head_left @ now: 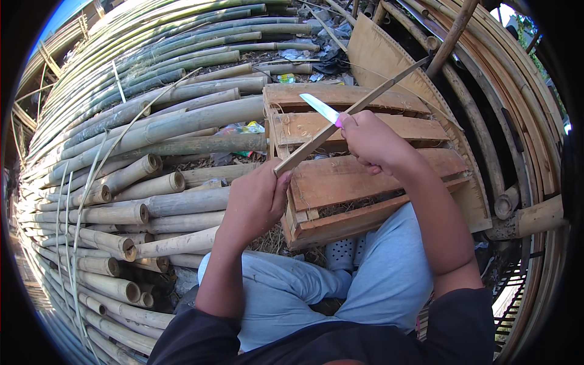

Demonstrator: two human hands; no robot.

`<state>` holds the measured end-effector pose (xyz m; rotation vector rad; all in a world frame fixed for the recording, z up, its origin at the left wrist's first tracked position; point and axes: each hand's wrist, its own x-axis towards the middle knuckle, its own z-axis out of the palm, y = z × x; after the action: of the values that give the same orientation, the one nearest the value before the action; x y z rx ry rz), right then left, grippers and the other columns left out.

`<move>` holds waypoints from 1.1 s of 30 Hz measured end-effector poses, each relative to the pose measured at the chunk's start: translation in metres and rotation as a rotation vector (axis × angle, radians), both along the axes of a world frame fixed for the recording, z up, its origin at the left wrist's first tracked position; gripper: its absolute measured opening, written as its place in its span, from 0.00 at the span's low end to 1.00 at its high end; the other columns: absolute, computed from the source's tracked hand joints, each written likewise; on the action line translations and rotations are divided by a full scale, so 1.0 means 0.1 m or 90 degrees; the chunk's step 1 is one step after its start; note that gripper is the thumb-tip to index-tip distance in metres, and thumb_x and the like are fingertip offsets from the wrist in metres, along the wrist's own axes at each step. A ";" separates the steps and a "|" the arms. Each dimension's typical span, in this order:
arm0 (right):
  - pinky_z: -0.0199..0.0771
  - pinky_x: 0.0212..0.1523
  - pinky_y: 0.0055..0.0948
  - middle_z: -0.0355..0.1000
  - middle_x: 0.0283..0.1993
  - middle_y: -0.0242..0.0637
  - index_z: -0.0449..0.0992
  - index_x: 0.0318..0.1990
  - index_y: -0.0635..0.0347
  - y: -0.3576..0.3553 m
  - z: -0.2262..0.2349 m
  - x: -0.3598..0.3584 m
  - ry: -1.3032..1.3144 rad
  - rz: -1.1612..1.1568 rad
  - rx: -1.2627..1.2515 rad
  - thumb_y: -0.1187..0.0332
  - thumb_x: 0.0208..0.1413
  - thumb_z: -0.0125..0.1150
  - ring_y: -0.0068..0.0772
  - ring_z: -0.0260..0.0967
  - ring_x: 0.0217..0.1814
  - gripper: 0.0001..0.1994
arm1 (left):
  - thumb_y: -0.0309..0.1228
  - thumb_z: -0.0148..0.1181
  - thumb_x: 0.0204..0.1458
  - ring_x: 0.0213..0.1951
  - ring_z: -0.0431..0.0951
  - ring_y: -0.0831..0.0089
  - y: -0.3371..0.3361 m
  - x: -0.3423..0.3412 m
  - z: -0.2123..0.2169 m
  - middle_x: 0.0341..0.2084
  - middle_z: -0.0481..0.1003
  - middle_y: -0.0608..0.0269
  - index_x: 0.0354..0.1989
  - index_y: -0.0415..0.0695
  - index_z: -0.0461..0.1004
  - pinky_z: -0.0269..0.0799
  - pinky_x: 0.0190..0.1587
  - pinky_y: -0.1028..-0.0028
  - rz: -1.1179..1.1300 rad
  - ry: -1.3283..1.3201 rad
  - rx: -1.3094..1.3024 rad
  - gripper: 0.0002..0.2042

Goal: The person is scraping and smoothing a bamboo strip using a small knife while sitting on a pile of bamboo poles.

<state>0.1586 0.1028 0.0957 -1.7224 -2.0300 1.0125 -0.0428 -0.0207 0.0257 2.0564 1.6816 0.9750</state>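
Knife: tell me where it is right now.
In the head view, the knife is at upper centre, in the right hand over the slatted wooden crate, pointing up and left beside the long strip.

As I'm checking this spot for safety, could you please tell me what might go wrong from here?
The pink-handled knife in the bare right hand could slip along the bamboo strip toward the bare left hand. The strip's far end, which neither hand holds, might twist or swing.

A head-worn fisheye looks down at nearby hands [376, 141].
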 end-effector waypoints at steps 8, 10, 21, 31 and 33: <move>0.45 0.09 0.21 0.49 0.16 0.19 0.63 0.35 0.55 -0.47 0.11 -0.27 0.070 0.010 -0.205 0.51 0.72 0.39 0.15 0.39 0.10 0.19 | 0.34 0.47 0.66 0.35 0.76 0.41 0.03 0.01 -0.05 0.30 0.75 0.44 0.44 0.41 0.69 0.70 0.37 0.49 0.008 0.007 0.023 0.10; 0.46 0.09 0.22 0.49 0.16 0.19 0.62 0.34 0.54 -0.39 0.14 -0.23 0.041 0.032 -0.165 0.51 0.72 0.38 0.15 0.40 0.10 0.19 | 0.34 0.47 0.66 0.35 0.76 0.41 0.04 0.00 -0.04 0.30 0.75 0.44 0.44 0.41 0.69 0.70 0.37 0.49 0.006 -0.002 0.033 0.10; 0.42 0.08 0.20 0.51 0.18 0.21 0.60 0.33 0.54 -0.47 0.13 -0.31 0.203 -0.019 -0.336 0.52 0.73 0.37 0.14 0.40 0.11 0.19 | 0.35 0.47 0.67 0.34 0.76 0.40 0.02 -0.05 -0.01 0.29 0.75 0.42 0.43 0.39 0.68 0.70 0.37 0.49 0.005 0.021 0.003 0.11; 0.42 0.07 0.21 0.50 0.18 0.21 0.61 0.34 0.53 -0.68 0.01 -0.40 0.278 -0.052 -0.282 0.52 0.73 0.37 0.13 0.40 0.11 0.18 | 0.34 0.47 0.67 0.35 0.75 0.40 0.05 0.00 -0.02 0.29 0.75 0.43 0.42 0.39 0.68 0.69 0.36 0.49 -0.017 0.019 -0.004 0.10; 0.41 0.07 0.20 0.50 0.18 0.21 0.61 0.34 0.53 -0.46 0.10 -0.28 0.315 -0.058 -0.326 0.53 0.72 0.37 0.13 0.40 0.11 0.17 | 0.35 0.48 0.66 0.35 0.75 0.40 0.02 -0.04 -0.02 0.29 0.75 0.43 0.42 0.39 0.68 0.69 0.36 0.49 -0.005 -0.016 0.031 0.10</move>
<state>0.1305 0.0564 0.1060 -1.5391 -1.4467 1.8276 -0.0471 -0.0183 0.0233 2.0719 1.6512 1.0452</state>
